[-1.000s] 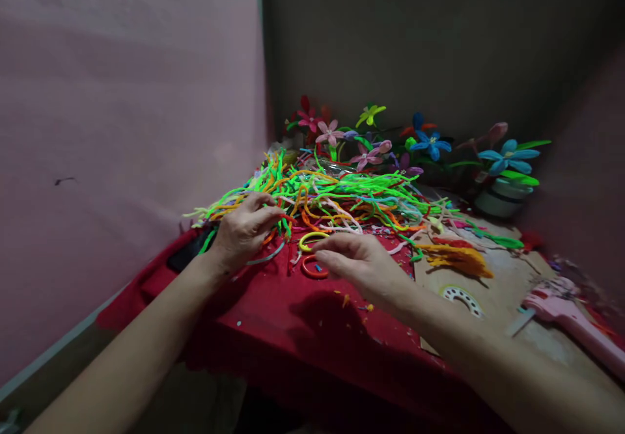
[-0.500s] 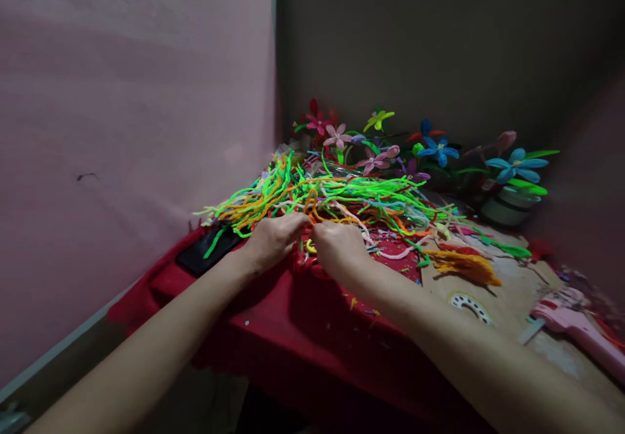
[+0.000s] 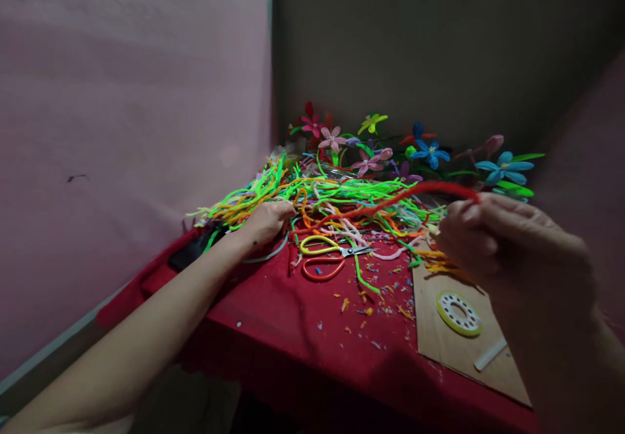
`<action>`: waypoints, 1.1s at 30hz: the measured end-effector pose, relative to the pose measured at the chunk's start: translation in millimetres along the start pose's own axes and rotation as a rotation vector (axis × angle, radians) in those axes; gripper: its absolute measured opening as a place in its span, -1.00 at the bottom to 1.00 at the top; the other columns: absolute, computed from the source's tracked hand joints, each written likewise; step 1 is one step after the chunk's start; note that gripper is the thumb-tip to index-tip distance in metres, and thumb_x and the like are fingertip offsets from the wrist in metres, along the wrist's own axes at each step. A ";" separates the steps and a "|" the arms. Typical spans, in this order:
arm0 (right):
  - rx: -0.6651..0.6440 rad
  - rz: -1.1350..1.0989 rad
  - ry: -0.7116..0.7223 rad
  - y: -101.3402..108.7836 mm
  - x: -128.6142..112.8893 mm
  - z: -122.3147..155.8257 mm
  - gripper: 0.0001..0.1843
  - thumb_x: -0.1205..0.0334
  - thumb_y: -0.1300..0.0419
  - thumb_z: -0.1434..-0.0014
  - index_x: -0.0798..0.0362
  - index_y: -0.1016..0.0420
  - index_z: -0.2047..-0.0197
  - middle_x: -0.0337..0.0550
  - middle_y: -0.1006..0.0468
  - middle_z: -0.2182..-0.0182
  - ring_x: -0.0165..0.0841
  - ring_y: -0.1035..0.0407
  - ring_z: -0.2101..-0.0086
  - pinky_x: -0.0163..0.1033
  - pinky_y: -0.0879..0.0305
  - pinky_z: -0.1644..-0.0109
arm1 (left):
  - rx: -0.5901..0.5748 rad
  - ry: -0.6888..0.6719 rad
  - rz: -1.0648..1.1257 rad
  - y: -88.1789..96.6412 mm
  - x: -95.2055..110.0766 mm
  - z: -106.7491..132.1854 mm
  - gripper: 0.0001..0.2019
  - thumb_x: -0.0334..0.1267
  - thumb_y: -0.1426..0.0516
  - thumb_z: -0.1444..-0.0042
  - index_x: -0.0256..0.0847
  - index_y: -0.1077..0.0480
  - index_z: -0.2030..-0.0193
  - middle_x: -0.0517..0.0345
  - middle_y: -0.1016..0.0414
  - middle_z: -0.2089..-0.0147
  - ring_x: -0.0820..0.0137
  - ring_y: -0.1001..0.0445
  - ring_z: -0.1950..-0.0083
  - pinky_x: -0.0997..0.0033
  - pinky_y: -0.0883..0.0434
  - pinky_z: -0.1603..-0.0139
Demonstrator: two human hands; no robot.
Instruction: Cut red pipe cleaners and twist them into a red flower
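Pink wall (image 3: 122,95) at left, dark wall behind, red cloth (image 3: 303,336) over the table.

From the head view: heaped against the corner, a tangle of pipe cleaners (image 3: 332,193), mostly neon green and orange; behind it, finished pipe-cleaner flowers (image 3: 430,151). Left hand (image 3: 266,220) laid on the near left edge of the heap, fingers bent and close together, tips buried among the strands; cannot tell whether gripping any one. Right hand (image 3: 508,248) raised close to the camera, thumb and fingertips pinching one end of a red pipe cleaner (image 3: 385,203); arched through the air from that pinch, far end lost in the heap near the left hand.

On the cloth between the hands, scissors (image 3: 325,257) with yellow and orange loops, amid coloured snippets. Under the right hand, a cardboard sheet (image 3: 434,330) with a pale ring (image 3: 458,312) and a short white stick (image 3: 489,354).

To draw the red strand cleanly, probably best: keep the pinch firm near the tip, pull low and steady along the strand's own line, press the heap flat with the left palm to pin the neighbours, and stop at any snag rather than tug.
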State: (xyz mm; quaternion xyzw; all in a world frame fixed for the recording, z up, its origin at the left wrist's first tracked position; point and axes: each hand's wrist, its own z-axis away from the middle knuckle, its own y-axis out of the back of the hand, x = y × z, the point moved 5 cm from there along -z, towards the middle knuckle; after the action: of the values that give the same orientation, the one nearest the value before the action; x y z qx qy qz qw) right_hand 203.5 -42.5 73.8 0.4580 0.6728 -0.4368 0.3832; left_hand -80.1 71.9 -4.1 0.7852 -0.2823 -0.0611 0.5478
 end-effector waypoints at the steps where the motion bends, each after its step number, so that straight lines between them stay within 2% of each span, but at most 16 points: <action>1: 0.048 -0.055 0.040 7.0 -0.2 -3.0 -0.84 0.18 -0.26 -0.05 0.07 -0.52 0.49 -0.29 -0.27 0.70 -0.58 -0.17 0.67 -0.39 0.00 0.62 | 0.029 0.011 0.002 3.7 2.7 -0.3 -0.76 -0.37 0.03 -0.10 -0.23 -0.48 0.27 0.09 -0.51 0.29 0.38 -0.44 0.26 0.45 -0.34 0.21; 2: 0.093 -0.076 0.045 12.2 4.0 -6.5 -0.87 0.19 -0.29 0.00 0.07 -0.53 0.48 -0.25 -0.36 0.65 -0.54 -0.26 0.61 -0.40 -0.08 0.60 | 0.065 0.023 -0.002 8.1 6.8 0.0 -0.74 -0.36 0.04 -0.12 -0.25 -0.47 0.21 0.04 -0.51 0.21 0.35 -0.45 0.19 0.41 -0.34 0.15; 4: 0.090 -0.031 -0.046 14.0 23.2 -13.8 -0.85 0.15 -0.32 0.05 0.06 -0.56 0.47 -0.16 -0.51 0.58 -0.43 -0.38 0.56 -0.33 -0.24 0.54 | 0.152 0.052 -0.010 17.6 19.0 2.2 -0.71 -0.34 0.06 -0.16 -0.30 -0.44 0.10 -0.08 -0.47 0.07 0.28 -0.43 0.07 0.30 -0.31 0.03; 6: 0.098 -0.035 -0.099 13.5 43.9 -18.7 -0.83 0.15 -0.35 0.09 0.06 -0.57 0.42 -0.15 -0.55 0.56 -0.42 -0.40 0.57 -0.31 -0.29 0.51 | 0.214 0.090 0.033 23.7 35.3 5.2 -0.74 -0.28 0.02 -0.16 -0.27 -0.46 0.13 -0.08 -0.46 0.06 0.26 -0.43 0.10 0.26 -0.32 0.05; 7: 0.100 -0.050 -0.117 12.8 53.7 -19.9 -0.81 0.15 -0.36 0.11 0.07 -0.56 0.42 -0.16 -0.55 0.57 -0.41 -0.40 0.58 -0.31 -0.28 0.51 | 0.200 0.095 0.132 23.2 45.0 6.1 -0.77 -0.25 -0.02 -0.15 -0.25 -0.48 0.21 -0.03 -0.49 0.14 0.28 -0.43 0.15 0.29 -0.33 0.08; 8: 0.098 -0.053 -0.125 12.2 62.1 -20.3 -0.80 0.15 -0.36 0.11 0.09 -0.56 0.43 -0.17 -0.54 0.59 -0.42 -0.39 0.59 -0.32 -0.27 0.52 | 0.109 0.106 0.268 17.9 55.1 6.1 -0.81 -0.23 -0.07 -0.12 -0.23 -0.49 0.30 0.03 -0.50 0.26 0.32 -0.44 0.23 0.35 -0.35 0.18; 9: 0.096 -0.055 -0.130 11.7 69.4 -20.0 -0.81 0.16 -0.37 0.12 0.10 -0.55 0.45 -0.17 -0.54 0.61 -0.42 -0.39 0.60 -0.32 -0.26 0.53 | -0.055 0.136 0.444 7.9 65.9 6.1 -0.81 -0.18 -0.11 -0.10 -0.22 -0.49 0.30 0.09 -0.49 0.36 0.39 -0.41 0.35 0.43 -0.34 0.33; 11: 0.071 -0.062 -0.151 10.6 81.3 -17.6 -0.80 0.17 -0.37 0.13 0.09 -0.54 0.43 -0.17 -0.55 0.61 -0.42 -0.36 0.63 -0.31 -0.25 0.54 | -0.307 0.248 0.846 -10.4 87.6 7.0 -0.74 -0.09 -0.14 -0.08 -0.19 -0.47 0.17 0.21 -0.42 0.48 0.53 -0.25 0.59 0.53 -0.17 0.60; 12: 0.051 -0.062 -0.160 9.8 85.8 -15.9 -0.81 0.17 -0.36 0.13 0.10 -0.54 0.43 -0.18 -0.55 0.62 -0.42 -0.35 0.64 -0.30 -0.25 0.54 | -0.368 0.290 1.015 -16.6 98.0 5.9 -0.70 -0.07 -0.14 -0.08 -0.18 -0.45 0.11 0.24 -0.39 0.50 0.57 -0.19 0.64 0.56 -0.10 0.65; 14: 0.012 -0.047 -0.174 8.6 92.5 -12.4 -0.82 0.18 -0.34 0.08 0.11 -0.54 0.41 -0.19 -0.54 0.62 -0.44 -0.35 0.62 -0.30 -0.25 0.51 | -0.343 0.320 1.274 -22.5 113.9 -1.6 -0.68 -0.07 -0.20 -0.03 -0.20 -0.44 0.13 0.25 -0.38 0.49 0.62 -0.18 0.65 0.60 -0.06 0.68; 17: -0.036 0.009 -0.203 7.1 99.7 -8.1 -0.83 0.18 -0.31 0.03 0.13 -0.55 0.43 -0.21 -0.52 0.62 -0.47 -0.34 0.61 -0.32 -0.25 0.49 | -0.220 0.358 1.504 -27.8 124.4 -14.8 -0.75 -0.13 -0.27 0.05 -0.28 -0.43 0.36 0.22 -0.40 0.51 0.65 -0.22 0.64 0.63 -0.13 0.65; 19: -0.056 0.027 -0.233 6.0 103.5 -6.5 -0.82 0.18 -0.31 0.03 0.14 -0.54 0.45 -0.22 -0.51 0.62 -0.48 -0.32 0.61 -0.33 -0.24 0.50 | -0.208 0.374 1.550 -31.3 128.1 -19.8 -0.79 -0.19 -0.27 0.05 -0.30 -0.40 0.46 0.25 -0.36 0.61 0.63 -0.23 0.66 0.62 -0.16 0.65; 21: -0.056 0.016 -0.279 4.6 106.9 -5.5 -0.80 0.16 -0.32 0.06 0.15 -0.51 0.47 -0.23 -0.49 0.64 -0.50 -0.30 0.64 -0.35 -0.21 0.53 | -0.210 0.374 1.553 -33.1 131.0 -21.1 -0.81 -0.23 -0.26 0.03 -0.31 -0.40 0.47 0.26 -0.34 0.66 0.60 -0.24 0.69 0.61 -0.17 0.67; 26: 0.026 0.005 -0.425 0.7 111.9 -2.7 -0.73 0.16 -0.35 0.15 0.12 -0.36 0.58 -0.32 -0.37 0.77 -0.55 -0.13 0.75 -0.42 0.01 0.68 | -0.090 0.370 1.543 -31.4 135.8 -17.2 -0.82 -0.24 -0.26 0.07 -0.34 -0.45 0.42 0.21 -0.40 0.64 0.56 -0.29 0.68 0.56 -0.22 0.65; 30: 0.055 0.044 -0.431 -0.9 111.4 -0.1 -0.69 0.21 -0.33 0.15 0.09 -0.25 0.66 -0.42 -0.20 0.84 -0.60 0.02 0.79 -0.43 0.18 0.72 | -0.022 0.317 1.507 -33.9 136.5 -17.5 -0.82 -0.21 -0.26 0.06 -0.32 -0.47 0.44 0.20 -0.40 0.63 0.55 -0.30 0.64 0.55 -0.26 0.61; 33: 0.009 0.019 -0.411 -1.2 114.6 1.0 -0.76 0.18 -0.29 0.08 0.10 -0.32 0.57 -0.40 -0.26 0.81 -0.58 -0.03 0.77 -0.43 0.13 0.70 | -0.054 0.333 1.469 -41.0 130.8 -19.1 -0.82 -0.20 -0.26 0.05 -0.30 -0.47 0.42 0.24 -0.36 0.64 0.58 -0.25 0.66 0.58 -0.20 0.64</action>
State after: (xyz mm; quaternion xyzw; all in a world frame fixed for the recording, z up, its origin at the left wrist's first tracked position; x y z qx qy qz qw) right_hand 169.6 -11.4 -31.2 0.3671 0.5742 -0.5204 0.5145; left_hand 52.1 30.8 -5.3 0.3804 -0.6452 0.4324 0.5021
